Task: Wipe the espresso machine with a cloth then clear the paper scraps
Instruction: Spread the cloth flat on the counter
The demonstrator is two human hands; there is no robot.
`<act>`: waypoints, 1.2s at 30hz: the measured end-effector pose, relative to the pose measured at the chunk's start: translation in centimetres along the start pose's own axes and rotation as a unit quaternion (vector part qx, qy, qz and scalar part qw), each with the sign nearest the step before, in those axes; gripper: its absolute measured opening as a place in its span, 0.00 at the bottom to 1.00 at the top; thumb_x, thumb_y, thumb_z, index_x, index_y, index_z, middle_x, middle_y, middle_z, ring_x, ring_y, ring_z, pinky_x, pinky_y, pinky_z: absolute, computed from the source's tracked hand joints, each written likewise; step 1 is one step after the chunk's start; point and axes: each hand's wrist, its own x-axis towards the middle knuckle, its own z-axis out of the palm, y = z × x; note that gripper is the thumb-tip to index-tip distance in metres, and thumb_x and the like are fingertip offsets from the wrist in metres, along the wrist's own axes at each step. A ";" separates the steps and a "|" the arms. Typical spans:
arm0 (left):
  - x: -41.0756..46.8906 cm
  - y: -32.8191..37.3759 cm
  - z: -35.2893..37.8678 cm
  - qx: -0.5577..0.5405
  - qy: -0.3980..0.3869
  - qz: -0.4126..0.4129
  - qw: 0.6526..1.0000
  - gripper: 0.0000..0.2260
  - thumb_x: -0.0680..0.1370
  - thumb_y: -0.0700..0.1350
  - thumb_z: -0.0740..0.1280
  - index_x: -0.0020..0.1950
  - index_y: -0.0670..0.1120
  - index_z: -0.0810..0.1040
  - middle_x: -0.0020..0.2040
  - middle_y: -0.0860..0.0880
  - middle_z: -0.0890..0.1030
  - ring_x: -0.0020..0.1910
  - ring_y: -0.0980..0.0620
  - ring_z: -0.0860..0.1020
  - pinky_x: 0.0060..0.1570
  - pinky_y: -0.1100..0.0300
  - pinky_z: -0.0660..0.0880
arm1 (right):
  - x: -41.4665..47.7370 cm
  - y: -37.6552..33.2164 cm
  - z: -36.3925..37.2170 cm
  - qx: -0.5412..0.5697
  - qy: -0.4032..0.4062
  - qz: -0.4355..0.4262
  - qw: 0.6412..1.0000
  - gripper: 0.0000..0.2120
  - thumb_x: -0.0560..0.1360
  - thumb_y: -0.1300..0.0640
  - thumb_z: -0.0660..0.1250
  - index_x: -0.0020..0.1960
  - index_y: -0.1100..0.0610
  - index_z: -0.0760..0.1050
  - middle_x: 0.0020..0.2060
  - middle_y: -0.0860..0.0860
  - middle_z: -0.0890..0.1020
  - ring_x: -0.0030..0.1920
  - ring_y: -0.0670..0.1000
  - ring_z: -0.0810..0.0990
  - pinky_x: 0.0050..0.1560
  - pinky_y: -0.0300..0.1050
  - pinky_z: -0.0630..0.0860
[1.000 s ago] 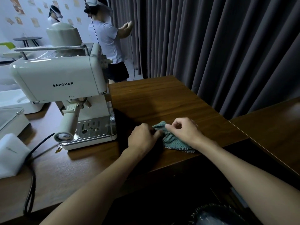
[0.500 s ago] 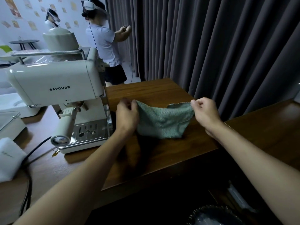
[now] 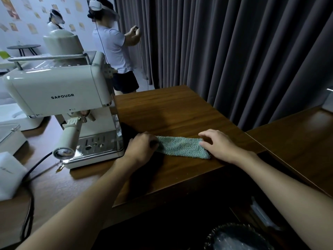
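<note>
A green cloth (image 3: pixel 182 147) lies folded into a long strip on the dark wooden table (image 3: pixel 173 112). My left hand (image 3: pixel 141 146) is closed on the strip's left end, right beside the machine's base. My right hand (image 3: pixel 219 143) rests on the right end, fingers bent over its edge. The cream espresso machine (image 3: pixel 59 94), marked SAPOUDR, stands to the left with its portafilter handle (image 3: pixel 69 137) pointing toward me over a metal drip tray (image 3: pixel 97 143). No paper scraps are visible.
A black cable (image 3: pixel 29 195) loops across the lighter table on the left, beside white boxes (image 3: pixel 10 175). A bin with a dark liner (image 3: pixel 237 237) sits below the table edge. Grey curtains (image 3: pixel 234 51) hang behind. Two people with headsets (image 3: pixel 113 44) stand at the back.
The cloth was bunched on the table, then lifted and spread between both hands. Now it lies back on the table as a folded strip, a hand on each end.
</note>
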 end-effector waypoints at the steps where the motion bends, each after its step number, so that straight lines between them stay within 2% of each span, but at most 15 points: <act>1: 0.0 -0.1 0.1 0.006 -0.003 0.002 1.000 0.07 0.79 0.46 0.67 0.54 0.50 0.83 0.56 0.48 0.79 0.56 0.43 0.77 0.56 0.45 0.76 | 0.0 0.0 0.3 0.001 0.004 0.007 1.000 0.18 0.78 0.46 0.64 0.67 0.49 0.73 0.65 0.46 0.75 0.68 0.51 0.69 0.69 0.57 0.64; 5: -0.1 -0.4 0.3 -0.017 0.032 0.001 0.999 0.06 0.79 0.43 0.70 0.51 0.44 0.86 0.52 0.45 0.80 0.52 0.46 0.78 0.52 0.53 0.75 | -0.2 -0.9 1.5 -0.049 0.028 0.022 0.998 0.14 0.78 0.46 0.65 0.62 0.47 0.76 0.56 0.45 0.76 0.64 0.51 0.70 0.63 0.52 0.62; 9: -0.1 -0.3 -0.4 -0.033 0.063 0.004 0.997 0.03 0.78 0.44 0.71 0.47 0.47 0.85 0.50 0.49 0.81 0.49 0.47 0.78 0.50 0.51 0.77 | 0.1 -1.4 1.7 -0.008 0.071 0.028 0.997 0.01 0.76 0.51 0.68 0.47 0.46 0.77 0.48 0.44 0.75 0.58 0.50 0.73 0.60 0.50 0.65; 11: -0.2 -0.2 -1.3 -0.049 0.076 0.013 0.996 0.03 0.78 0.44 0.71 0.47 0.48 0.84 0.48 0.50 0.81 0.48 0.48 0.79 0.49 0.48 0.78 | 0.3 -1.3 1.0 0.072 0.098 0.011 0.993 0.04 0.75 0.55 0.70 0.44 0.47 0.77 0.47 0.45 0.77 0.53 0.49 0.76 0.56 0.48 0.71; 13: -0.2 0.3 -2.5 -0.087 0.093 0.018 0.992 0.02 0.78 0.43 0.71 0.47 0.47 0.83 0.48 0.50 0.82 0.47 0.49 0.80 0.48 0.48 0.79 | 0.3 -1.4 -0.3 0.151 0.121 -0.014 0.981 0.03 0.74 0.58 0.71 0.44 0.51 0.79 0.45 0.47 0.80 0.49 0.48 0.78 0.47 0.39 0.72; 16: -0.1 1.4 -4.5 -0.151 0.110 0.029 0.982 0.02 0.80 0.42 0.69 0.50 0.46 0.82 0.48 0.50 0.83 0.48 0.52 0.81 0.49 0.51 0.80 | 0.2 -2.0 -2.1 0.245 0.142 -0.036 0.958 0.02 0.74 0.60 0.71 0.44 0.54 0.80 0.42 0.48 0.82 0.44 0.45 0.79 0.43 0.34 0.73; 18: -0.1 2.3 -5.5 -0.184 0.116 0.031 0.976 0.03 0.81 0.41 0.67 0.51 0.46 0.80 0.48 0.50 0.82 0.48 0.54 0.79 0.48 0.57 0.78 | 0.3 -2.2 -2.8 0.281 0.168 -0.028 0.944 0.04 0.74 0.63 0.69 0.42 0.56 0.79 0.36 0.49 0.80 0.36 0.40 0.76 0.37 0.30 0.71; 21: 0.2 3.0 -6.4 -0.233 0.120 0.027 0.965 0.03 0.82 0.42 0.64 0.52 0.44 0.77 0.48 0.49 0.81 0.50 0.53 0.79 0.48 0.57 0.77 | 0.5 -2.3 -3.2 0.318 0.205 -0.013 0.925 0.07 0.76 0.63 0.66 0.40 0.56 0.75 0.29 0.48 0.72 0.28 0.40 0.69 0.29 0.31 0.65; 23: 0.4 3.1 -6.8 -0.238 0.109 0.041 0.964 0.03 0.82 0.42 0.64 0.52 0.43 0.76 0.48 0.49 0.81 0.52 0.52 0.79 0.52 0.55 0.77 | 0.3 -2.3 -3.3 0.321 0.219 -0.030 0.921 0.07 0.77 0.61 0.65 0.41 0.54 0.74 0.31 0.48 0.73 0.30 0.40 0.70 0.31 0.31 0.66; 26: 0.9 2.3 -6.5 -0.210 0.087 0.048 0.973 0.03 0.82 0.40 0.65 0.53 0.44 0.78 0.50 0.49 0.81 0.54 0.50 0.79 0.55 0.54 0.76 | 0.1 -2.0 -3.1 0.280 0.218 -0.038 0.934 0.03 0.78 0.58 0.65 0.46 0.55 0.76 0.38 0.50 0.78 0.38 0.44 0.75 0.38 0.35 0.70; 29: 1.1 1.1 -5.5 -0.119 0.031 0.028 0.992 0.05 0.81 0.41 0.66 0.56 0.45 0.79 0.54 0.48 0.83 0.55 0.48 0.80 0.56 0.53 0.76 | 0.4 -0.8 -2.1 0.214 0.106 0.031 0.971 0.07 0.78 0.54 0.67 0.51 0.57 0.76 0.43 0.52 0.79 0.44 0.50 0.78 0.42 0.44 0.73; 30: 1.0 0.8 -4.9 -0.093 -0.001 0.017 0.996 0.07 0.81 0.42 0.66 0.59 0.46 0.78 0.56 0.47 0.82 0.56 0.47 0.80 0.57 0.51 0.77 | 0.5 -0.3 -1.4 0.176 0.062 0.056 0.981 0.09 0.77 0.51 0.68 0.54 0.56 0.76 0.44 0.51 0.79 0.46 0.50 0.78 0.44 0.44 0.74; 33: 0.2 0.1 -3.3 -0.019 -0.079 0.013 0.997 0.12 0.80 0.50 0.67 0.63 0.51 0.77 0.61 0.47 0.80 0.63 0.46 0.76 0.62 0.46 0.75 | 0.4 0.7 0.4 0.120 -0.004 0.071 0.990 0.21 0.75 0.49 0.70 0.65 0.53 0.73 0.50 0.48 0.78 0.51 0.49 0.77 0.55 0.45 0.74; 36: -0.2 -0.6 -1.7 0.050 -0.132 0.027 0.990 0.15 0.74 0.66 0.61 0.58 0.66 0.73 0.60 0.52 0.77 0.65 0.45 0.73 0.65 0.40 0.71 | 0.2 0.6 1.3 0.100 -0.015 0.077 0.992 0.24 0.75 0.46 0.69 0.69 0.51 0.71 0.53 0.45 0.75 0.60 0.52 0.74 0.65 0.55 0.71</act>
